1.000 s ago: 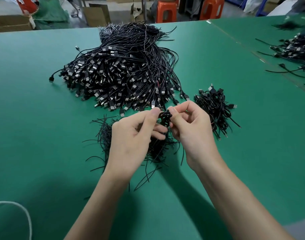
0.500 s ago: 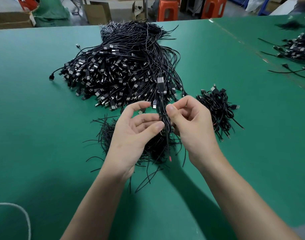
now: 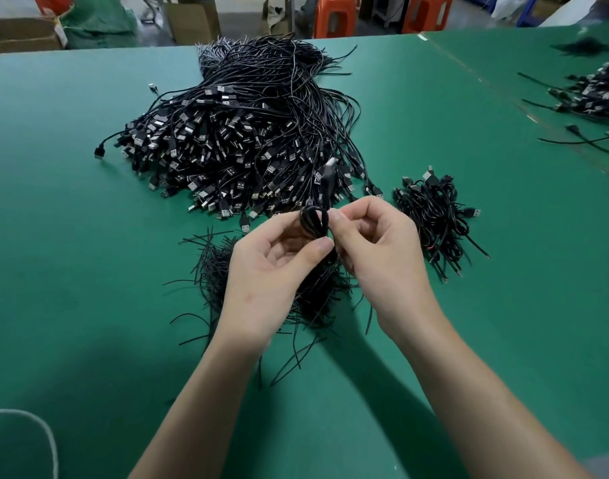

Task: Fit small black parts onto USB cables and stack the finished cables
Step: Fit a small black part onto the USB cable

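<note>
Pinching a coiled USB cable (image 3: 313, 224) from both sides, head view: left hand (image 3: 272, 271) grips the loop with thumb and curled fingers, and right hand (image 3: 382, 250) does likewise. The cable's plug (image 3: 330, 167) points up. The cable is held above a heap of thin black strands (image 3: 213, 267) on the green table (image 3: 71, 271). A large pile of loose USB cables (image 3: 244, 140) lies behind, and a small stack of bundled cables (image 3: 434, 216) lies near the right hand.

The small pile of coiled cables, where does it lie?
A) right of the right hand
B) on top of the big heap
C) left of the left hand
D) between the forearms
A: the small pile lies on the green table to the right of the right hand, which with the left hand holds a looped cable.
</note>
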Demonstrator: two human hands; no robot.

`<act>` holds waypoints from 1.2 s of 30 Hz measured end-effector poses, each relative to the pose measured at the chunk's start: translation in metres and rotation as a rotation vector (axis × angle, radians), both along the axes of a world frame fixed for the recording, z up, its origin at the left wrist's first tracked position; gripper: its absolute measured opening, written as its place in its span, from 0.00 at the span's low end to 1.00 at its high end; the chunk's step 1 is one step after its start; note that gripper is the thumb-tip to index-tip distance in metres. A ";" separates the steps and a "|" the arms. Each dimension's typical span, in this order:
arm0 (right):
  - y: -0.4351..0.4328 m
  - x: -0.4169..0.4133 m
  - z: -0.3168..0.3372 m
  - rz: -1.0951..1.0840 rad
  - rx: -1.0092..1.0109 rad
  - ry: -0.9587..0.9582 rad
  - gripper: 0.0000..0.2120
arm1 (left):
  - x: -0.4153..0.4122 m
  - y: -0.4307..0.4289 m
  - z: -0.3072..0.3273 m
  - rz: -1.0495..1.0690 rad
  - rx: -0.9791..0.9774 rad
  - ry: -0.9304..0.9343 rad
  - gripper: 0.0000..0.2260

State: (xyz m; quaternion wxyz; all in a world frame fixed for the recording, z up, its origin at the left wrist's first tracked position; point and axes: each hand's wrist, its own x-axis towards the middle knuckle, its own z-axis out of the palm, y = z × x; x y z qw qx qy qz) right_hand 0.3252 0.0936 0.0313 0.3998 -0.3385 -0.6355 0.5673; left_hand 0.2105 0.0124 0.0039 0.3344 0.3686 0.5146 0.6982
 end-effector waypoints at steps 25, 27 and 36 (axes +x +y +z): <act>0.003 0.019 0.006 0.143 0.519 -0.267 0.05 | -0.014 -0.017 0.006 -0.225 -0.149 -0.040 0.13; 0.005 0.020 0.005 0.159 0.599 -0.364 0.09 | -0.014 -0.017 0.009 -0.231 -0.165 -0.053 0.14; 0.003 0.019 0.004 0.162 0.446 -0.328 0.14 | -0.008 -0.017 0.013 -0.067 -0.139 0.235 0.10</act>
